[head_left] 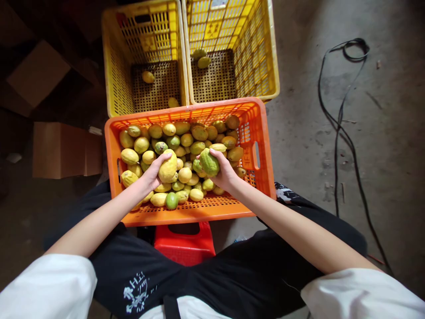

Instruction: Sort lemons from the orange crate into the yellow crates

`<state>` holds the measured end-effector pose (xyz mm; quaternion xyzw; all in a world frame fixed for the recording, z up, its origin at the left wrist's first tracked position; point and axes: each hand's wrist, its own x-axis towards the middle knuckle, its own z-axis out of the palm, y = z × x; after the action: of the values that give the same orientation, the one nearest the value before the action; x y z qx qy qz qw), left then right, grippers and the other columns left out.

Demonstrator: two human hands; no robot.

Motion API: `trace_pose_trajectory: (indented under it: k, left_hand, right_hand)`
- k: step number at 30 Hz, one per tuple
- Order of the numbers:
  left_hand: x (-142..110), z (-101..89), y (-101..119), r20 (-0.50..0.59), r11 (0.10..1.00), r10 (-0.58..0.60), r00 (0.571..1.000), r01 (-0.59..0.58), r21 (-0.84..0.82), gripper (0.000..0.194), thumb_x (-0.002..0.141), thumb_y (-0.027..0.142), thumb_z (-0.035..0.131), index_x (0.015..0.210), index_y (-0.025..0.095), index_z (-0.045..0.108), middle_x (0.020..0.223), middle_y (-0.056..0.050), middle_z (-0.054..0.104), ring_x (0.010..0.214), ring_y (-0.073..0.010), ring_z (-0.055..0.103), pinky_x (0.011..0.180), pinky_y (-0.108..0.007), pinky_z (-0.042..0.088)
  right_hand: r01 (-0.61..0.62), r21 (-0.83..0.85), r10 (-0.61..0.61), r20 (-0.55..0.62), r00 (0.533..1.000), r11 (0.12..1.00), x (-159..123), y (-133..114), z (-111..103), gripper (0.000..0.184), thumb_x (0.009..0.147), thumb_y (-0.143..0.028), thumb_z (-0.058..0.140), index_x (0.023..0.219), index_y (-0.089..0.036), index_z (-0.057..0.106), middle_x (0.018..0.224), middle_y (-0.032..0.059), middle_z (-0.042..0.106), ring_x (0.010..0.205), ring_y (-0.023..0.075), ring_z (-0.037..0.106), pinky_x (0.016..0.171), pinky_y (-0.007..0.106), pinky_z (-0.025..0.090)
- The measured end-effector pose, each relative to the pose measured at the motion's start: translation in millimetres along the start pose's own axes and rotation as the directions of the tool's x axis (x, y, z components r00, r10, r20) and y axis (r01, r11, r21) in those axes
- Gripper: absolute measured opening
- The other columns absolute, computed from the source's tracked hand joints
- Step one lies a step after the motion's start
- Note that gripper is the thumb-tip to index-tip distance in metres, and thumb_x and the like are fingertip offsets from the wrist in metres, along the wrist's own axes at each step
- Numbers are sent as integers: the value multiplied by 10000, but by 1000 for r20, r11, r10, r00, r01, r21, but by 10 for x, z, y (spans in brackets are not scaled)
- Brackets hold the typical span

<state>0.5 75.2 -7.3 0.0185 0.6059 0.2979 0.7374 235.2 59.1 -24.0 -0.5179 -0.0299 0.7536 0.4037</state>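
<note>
Fingers [166, 154] clamped, both sides; concrete floor [392, 128] around, orange plastic crate [199, 214] beneath; yellow lemon [168, 167] inside the left hand [153, 173], green lemon [209, 163] inside the right hand [228, 173].

Fruit [185, 175] in near crate [186, 214]; left crate [117, 66], right crate [255, 57] adjoining behind; cable [339, 122] right.

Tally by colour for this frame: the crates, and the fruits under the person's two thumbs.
Yellow crates: 2
Orange crate: 1
Yellow fruit, left hand: 1
Green fruit, right hand: 1
Total: 5 (3 crates, 2 fruits)
</note>
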Motion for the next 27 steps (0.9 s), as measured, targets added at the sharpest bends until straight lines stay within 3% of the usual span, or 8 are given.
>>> trace_pose_trajectory:
  k: [7, 12, 20, 22, 25, 27]
  left_hand:
    - [-135, 173, 30, -43, 997, 27, 999, -29, -65, 244, 986, 380, 795, 1175, 226, 788, 1011, -140, 870, 996, -341, 853, 802, -427, 747]
    - [-149, 185, 62, -99, 997, 37, 994, -43, -62, 181, 1039, 389, 790, 1109, 222, 772, 929, -119, 852, 1011, -324, 837, 857, -423, 736]
    - [-159, 196, 98, -41, 1000, 13, 999, -13, -4, 191, 1062, 359, 796, 1199, 226, 782, 954, -96, 853, 947, -293, 866, 761, -360, 734]
    - [-168, 209, 92, -50, 1000, -1, 999, 2, 10, 124, 1092, 326, 745, 1136, 221, 795, 937, -106, 849, 939, -281, 871, 731, -327, 724]
    - [-162, 211, 74, -67, 1000, 3, 998, -2, 20, 171, 1121, 283, 662, 1052, 226, 809, 910, -110, 845, 956, -271, 876, 740, -318, 730]
    - [-139, 188, 63, -56, 999, 36, 998, -36, 7, 122, 1089, 259, 705, 1025, 236, 807, 910, -96, 848, 949, -267, 868, 749, -328, 735]
  right_hand:
    - [-8, -10, 9, 56, 998, 1000, -12, 11, 36, 365, 735, -451, 979, 920, -303, 701, 923, 32, 863, 1151, 351, 856, 955, 472, 751]
    - [4, -30, -3, 25, 1000, 1000, 5, 35, 3, 384, 750, -415, 1013, 929, -290, 698, 877, 8, 821, 1097, 321, 870, 983, 456, 730]
    - [9, -92, -3, 63, 998, 996, -43, -1, 46, 493, 775, -664, 979, 835, -308, 643, 897, 73, 848, 1156, 367, 845, 896, 451, 743]
    - [-6, -74, 9, 44, 999, 997, -35, -7, 52, 474, 795, -668, 948, 820, -308, 641, 880, 78, 846, 1153, 371, 846, 879, 444, 747]
    - [-28, -40, 29, 31, 999, 999, -10, -20, 37, 405, 821, -625, 924, 851, -305, 677, 870, 68, 843, 1117, 360, 849, 894, 456, 753]
    - [-39, -26, 40, 23, 999, 999, 2, -31, 24, 353, 835, -580, 913, 883, -304, 698, 867, 60, 840, 1098, 355, 846, 910, 473, 755]
